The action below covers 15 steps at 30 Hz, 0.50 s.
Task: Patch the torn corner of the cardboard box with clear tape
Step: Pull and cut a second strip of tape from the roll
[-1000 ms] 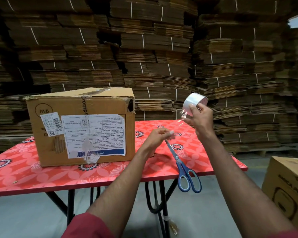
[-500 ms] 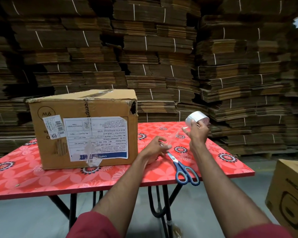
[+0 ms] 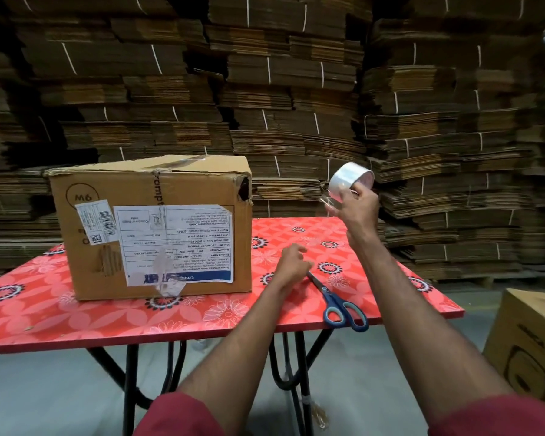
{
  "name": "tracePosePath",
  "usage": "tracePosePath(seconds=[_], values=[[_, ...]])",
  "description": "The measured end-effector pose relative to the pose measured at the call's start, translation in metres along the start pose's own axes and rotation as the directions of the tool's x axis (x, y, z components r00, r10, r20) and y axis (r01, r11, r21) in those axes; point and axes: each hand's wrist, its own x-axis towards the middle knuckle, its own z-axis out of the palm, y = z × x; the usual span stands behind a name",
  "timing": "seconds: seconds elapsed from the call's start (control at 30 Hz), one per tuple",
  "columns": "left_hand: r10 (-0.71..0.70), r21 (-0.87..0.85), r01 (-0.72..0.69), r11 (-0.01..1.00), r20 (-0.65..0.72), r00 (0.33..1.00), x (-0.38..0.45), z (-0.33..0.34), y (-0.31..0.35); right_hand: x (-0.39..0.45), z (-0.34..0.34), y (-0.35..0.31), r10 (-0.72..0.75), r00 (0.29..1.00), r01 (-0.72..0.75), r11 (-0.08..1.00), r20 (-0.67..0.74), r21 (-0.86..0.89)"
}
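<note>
The brown cardboard box (image 3: pixel 151 228) stands on the red flowered table (image 3: pixel 76 316), left of centre. Its torn corner (image 3: pixel 243 190) is a dark hole at the top right of the front face. My right hand (image 3: pixel 354 209) holds the roll of clear tape (image 3: pixel 350 180) up in the air, to the right of that corner. A faint clear strip hangs from the roll toward my left hand (image 3: pixel 293 262). That hand is pinched shut low over the table, apparently on the strip's free end, just beside the blade tip of the blue-handled scissors (image 3: pixel 337 300).
The scissors lie near the table's front right edge, handles toward me. A second cardboard box (image 3: pixel 529 347) stands on the floor at the right. Tall stacks of flattened cartons (image 3: pixel 296 105) fill the whole background. Black folding legs (image 3: pixel 296 366) are under the table.
My right hand dipped with the tape roll half a second ago and has risen again. My left hand stays pinched low by the scissors' tip.
</note>
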Motion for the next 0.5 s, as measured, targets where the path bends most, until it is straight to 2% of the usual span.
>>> tracePosePath(seconds=[0.07, 0.1, 0.2, 0.27, 0.37, 0.5], values=[[-0.068, -0.271, 0.05, 0.961, -0.056, 0.996, -0.004, -0.005, 0.007, 0.001, -0.003, 0.002, 0.038, 0.999, -0.038, 0.998, 0.013, 0.052], [-0.091, -0.386, 0.069, 0.92, -0.039, 0.995, -0.005, -0.007, 0.01, 0.002, -0.004, 0.003, 0.04, 0.999, -0.041, 0.997, 0.012, 0.061], [-0.09, -0.666, 0.166, 0.728, 0.148, 0.985, -0.009, -0.012, 0.019, -0.002, -0.006, 0.003, 0.042, 0.999, -0.044, 0.994, 0.016, 0.105], [-0.053, -0.752, 0.215, 0.623, 0.234, 0.971, -0.012, -0.014, 0.024, -0.005, -0.007, 0.001, 0.062, 0.998, -0.064, 0.987, 0.02, 0.145], [-0.016, -0.823, 0.259, 0.505, 0.291, 0.956, -0.014, -0.016, 0.028, -0.007, -0.01, 0.0, 0.07, 0.997, -0.074, 0.984, 0.03, 0.163], [0.044, -0.867, 0.277, 0.415, 0.324, 0.945, -0.017, -0.022, 0.026, -0.007, -0.014, 0.003, 0.054, 0.998, -0.059, 0.982, 0.03, 0.18]])
